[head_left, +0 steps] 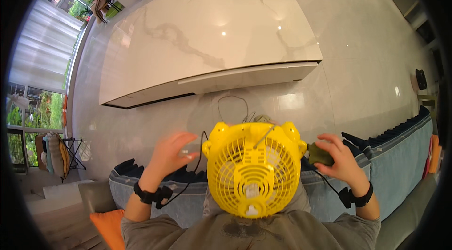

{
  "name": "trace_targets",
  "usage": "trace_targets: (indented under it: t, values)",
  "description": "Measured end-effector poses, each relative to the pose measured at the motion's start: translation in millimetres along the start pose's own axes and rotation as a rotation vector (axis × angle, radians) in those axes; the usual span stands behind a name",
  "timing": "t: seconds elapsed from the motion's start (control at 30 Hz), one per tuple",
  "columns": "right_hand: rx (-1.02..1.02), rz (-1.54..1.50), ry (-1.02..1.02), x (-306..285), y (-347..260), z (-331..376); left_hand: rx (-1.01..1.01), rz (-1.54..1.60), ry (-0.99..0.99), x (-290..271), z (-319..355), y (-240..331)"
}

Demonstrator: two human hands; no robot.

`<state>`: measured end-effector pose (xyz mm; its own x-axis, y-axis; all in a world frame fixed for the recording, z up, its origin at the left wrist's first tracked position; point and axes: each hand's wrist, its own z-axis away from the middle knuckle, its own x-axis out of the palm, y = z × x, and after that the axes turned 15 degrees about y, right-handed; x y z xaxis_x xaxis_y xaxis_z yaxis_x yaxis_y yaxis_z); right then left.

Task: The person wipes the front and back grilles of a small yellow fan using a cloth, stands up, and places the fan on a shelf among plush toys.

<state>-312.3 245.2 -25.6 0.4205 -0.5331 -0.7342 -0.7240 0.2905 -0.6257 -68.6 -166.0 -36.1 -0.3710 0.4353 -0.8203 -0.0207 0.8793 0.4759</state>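
Observation:
A yellow fan [254, 174] with a round grille and small rounded knobs along its top edge sits upright on my lap, its grille facing me. My left hand [173, 153] is beside the fan's left edge, apart from it, with thumb and fingers spread. A small pale glint shows near its fingers, too small to name. At the fan's right side, my right hand [340, 158] has its fingers curled around a dark olive-green cloth-like piece [321, 155], close to the fan's rim. Each wrist wears a black strap with a cable.
A glossy white marble-patterned low table [212, 38] stands ahead. A thin cable [233, 97] loops on the floor between it and the fan. Blue-grey sofa cushions [395, 170] lie beneath and beside me. An orange cushion [108, 229] is at lower left, and a folding rack [70, 153] stands farther left.

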Motion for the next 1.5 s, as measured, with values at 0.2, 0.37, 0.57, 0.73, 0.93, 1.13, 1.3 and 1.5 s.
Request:
trace_targets:
  t: [0.2, 0.37, 0.57, 0.73, 0.93, 1.13, 1.3, 1.5]
  values:
    - [-0.216, 0.049, -0.044, 13.8, -50.9, 72.7, 0.19, -0.081, 0.039, -5.9, 120.9, 56.1]
    - [-0.377, 0.098, 0.012, 54.2, -58.1, 108.3, 0.286, -0.08, 0.117, 26.5, 164.3, 89.2]
    - [-0.427, 0.222, 0.016, 63.4, -57.9, 117.5, 0.329, -0.111, 0.12, 22.8, 162.0, 100.0]
    - [-0.385, 0.224, 0.088, 77.4, -62.5, 122.7, 0.291, -0.195, 0.181, 48.1, 175.3, 95.0]
    - [-0.45, 0.118, 0.225, 53.4, -70.9, 104.9, 0.335, -0.02, 0.322, 28.6, 135.2, 97.5]
    - [-0.397, 0.172, 0.513, 25.4, -82.6, 48.1, -0.045, 0.444, 0.397, 26.7, 67.9, 111.5]
    - [-0.196, 0.229, 0.477, -0.7, -71.7, -12.0, -0.118, 0.608, 0.376, 41.8, -4.9, 87.1]
    - [-0.046, 0.351, 0.335, -21.2, -44.7, -76.9, -0.306, 0.845, 0.219, 56.8, -86.2, 64.1]
